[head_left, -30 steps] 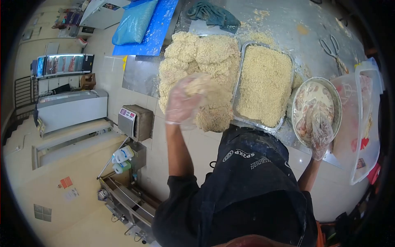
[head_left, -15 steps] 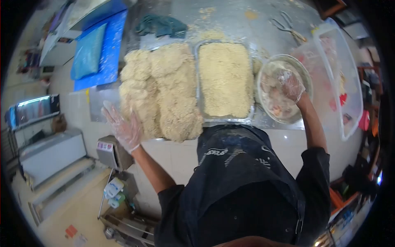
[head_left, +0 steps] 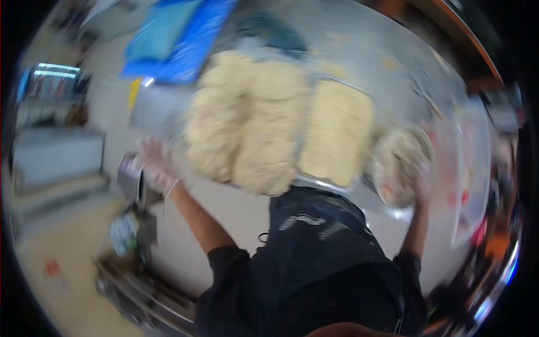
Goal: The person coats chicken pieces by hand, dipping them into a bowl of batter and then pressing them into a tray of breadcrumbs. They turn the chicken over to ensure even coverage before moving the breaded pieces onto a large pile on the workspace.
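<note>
My left hand (head_left: 157, 165), in a clear plastic glove, is held out with fingers spread, left of a big heap of crumb-coated pieces (head_left: 269, 129) and holding nothing. To the right of that heap, pale yellow crumbs (head_left: 337, 132) fill a metal tray (head_left: 324, 183). My right hand (head_left: 421, 177), also gloved, is at the right side of a round metal bowl (head_left: 432, 147), reaching into it. Wet, whitish pieces (head_left: 393, 163) lie in the bowl. Motion blur smears the right fingers, so I cannot tell what they hold.
Past the heap lie a dark green cloth (head_left: 275, 35) and a blue plastic sheet (head_left: 209, 33) with a light blue bag (head_left: 165, 31) on it. A blurred tong-like tool (head_left: 428, 98) rests on the steel table (head_left: 365, 39). Right of the bowl stands a translucent plastic bin (head_left: 476, 168).
The whole view has turned and blurred. My left hand has drawn away from the heap's left edge. My right hand has shifted from over the bowl's middle to its right side.
</note>
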Action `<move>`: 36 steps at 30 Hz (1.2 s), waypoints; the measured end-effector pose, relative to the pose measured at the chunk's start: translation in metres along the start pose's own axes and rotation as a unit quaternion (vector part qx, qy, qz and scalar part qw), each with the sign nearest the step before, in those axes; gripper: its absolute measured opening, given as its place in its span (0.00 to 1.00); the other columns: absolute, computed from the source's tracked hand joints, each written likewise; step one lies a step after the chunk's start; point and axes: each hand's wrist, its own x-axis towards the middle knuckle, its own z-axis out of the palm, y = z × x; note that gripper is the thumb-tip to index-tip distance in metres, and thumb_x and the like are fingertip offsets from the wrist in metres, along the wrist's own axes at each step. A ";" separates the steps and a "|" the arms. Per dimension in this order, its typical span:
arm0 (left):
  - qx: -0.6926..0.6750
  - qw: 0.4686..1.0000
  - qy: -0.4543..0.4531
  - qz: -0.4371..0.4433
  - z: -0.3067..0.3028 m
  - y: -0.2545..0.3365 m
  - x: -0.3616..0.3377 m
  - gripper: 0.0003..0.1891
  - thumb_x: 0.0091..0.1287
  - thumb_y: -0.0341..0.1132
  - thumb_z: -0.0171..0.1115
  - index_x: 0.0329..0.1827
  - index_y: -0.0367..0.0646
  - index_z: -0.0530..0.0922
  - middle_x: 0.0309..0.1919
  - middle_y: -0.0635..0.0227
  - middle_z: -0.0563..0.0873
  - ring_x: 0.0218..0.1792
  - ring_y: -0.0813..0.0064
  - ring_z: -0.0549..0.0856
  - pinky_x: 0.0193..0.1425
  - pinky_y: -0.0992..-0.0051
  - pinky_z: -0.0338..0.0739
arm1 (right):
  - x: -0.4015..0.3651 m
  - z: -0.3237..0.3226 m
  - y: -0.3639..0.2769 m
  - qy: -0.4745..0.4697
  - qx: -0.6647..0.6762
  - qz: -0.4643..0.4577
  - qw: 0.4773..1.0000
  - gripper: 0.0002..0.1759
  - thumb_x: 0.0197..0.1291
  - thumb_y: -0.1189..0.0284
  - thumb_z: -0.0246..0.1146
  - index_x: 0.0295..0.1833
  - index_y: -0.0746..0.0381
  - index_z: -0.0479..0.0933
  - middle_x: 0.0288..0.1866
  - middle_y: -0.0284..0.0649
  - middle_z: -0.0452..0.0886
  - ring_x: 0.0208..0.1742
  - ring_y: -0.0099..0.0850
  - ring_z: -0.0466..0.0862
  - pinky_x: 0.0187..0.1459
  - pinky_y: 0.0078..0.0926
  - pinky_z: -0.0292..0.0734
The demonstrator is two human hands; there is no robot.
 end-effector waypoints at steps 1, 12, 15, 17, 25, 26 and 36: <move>0.325 0.941 0.078 0.061 0.016 0.010 -0.003 0.46 0.68 0.70 0.39 0.79 0.45 0.52 0.75 0.53 0.62 0.74 0.51 0.60 0.72 0.45 0.52 | -0.002 -0.007 0.004 0.010 -0.006 0.008 1.000 0.28 0.63 0.71 0.58 0.69 0.64 0.68 0.71 0.48 0.69 0.72 0.43 0.67 0.74 0.40 0.58; 0.265 0.935 0.234 0.038 -0.115 0.014 -0.035 0.47 0.65 0.75 0.39 0.73 0.43 0.65 0.63 0.55 0.78 0.59 0.62 0.77 0.61 0.61 0.68 | 0.023 -0.084 0.005 0.065 0.060 0.146 0.985 0.24 0.61 0.71 0.59 0.64 0.64 0.72 0.65 0.47 0.73 0.66 0.41 0.71 0.69 0.37 0.64; 0.241 0.932 0.271 -0.007 -0.129 0.000 -0.045 0.45 0.68 0.72 0.37 0.73 0.41 0.64 0.66 0.51 0.74 0.62 0.57 0.76 0.65 0.57 0.66 | 0.033 -0.097 -0.013 0.055 0.060 0.134 0.988 0.23 0.61 0.71 0.59 0.62 0.64 0.73 0.63 0.46 0.74 0.65 0.41 0.73 0.67 0.36 0.65; 0.253 0.921 0.297 -0.012 -0.136 0.006 -0.043 0.44 0.70 0.70 0.35 0.74 0.40 0.63 0.66 0.49 0.74 0.63 0.54 0.75 0.67 0.54 0.65 | 0.036 -0.103 -0.024 0.053 0.070 0.119 0.989 0.22 0.61 0.71 0.59 0.61 0.64 0.74 0.62 0.46 0.75 0.64 0.40 0.73 0.66 0.36 0.66; 0.192 0.947 0.250 0.058 -0.023 0.063 -0.008 0.43 0.71 0.65 0.36 0.77 0.37 0.54 0.76 0.45 0.57 0.76 0.48 0.57 0.77 0.44 0.46 | 0.009 -0.128 -0.079 0.105 0.154 0.116 0.976 0.20 0.60 0.71 0.60 0.57 0.64 0.76 0.58 0.45 0.78 0.60 0.39 0.77 0.62 0.34 0.70; 0.192 0.957 0.209 0.061 -0.005 0.054 -0.007 0.43 0.71 0.65 0.36 0.77 0.35 0.54 0.75 0.44 0.58 0.75 0.47 0.58 0.78 0.44 0.46 | 0.007 -0.129 -0.078 0.112 0.176 0.118 0.971 0.19 0.60 0.71 0.60 0.57 0.64 0.77 0.57 0.45 0.79 0.59 0.39 0.77 0.62 0.33 0.71; 0.338 0.877 -0.323 0.114 0.164 -0.111 -0.060 0.21 0.74 0.43 0.47 0.64 0.40 0.74 0.58 0.58 0.82 0.55 0.63 0.82 0.62 0.65 0.76 | 0.069 -0.048 -0.096 0.024 -0.053 0.065 0.996 0.14 0.62 0.69 0.58 0.49 0.64 0.80 0.46 0.45 0.83 0.48 0.38 0.82 0.53 0.33 0.77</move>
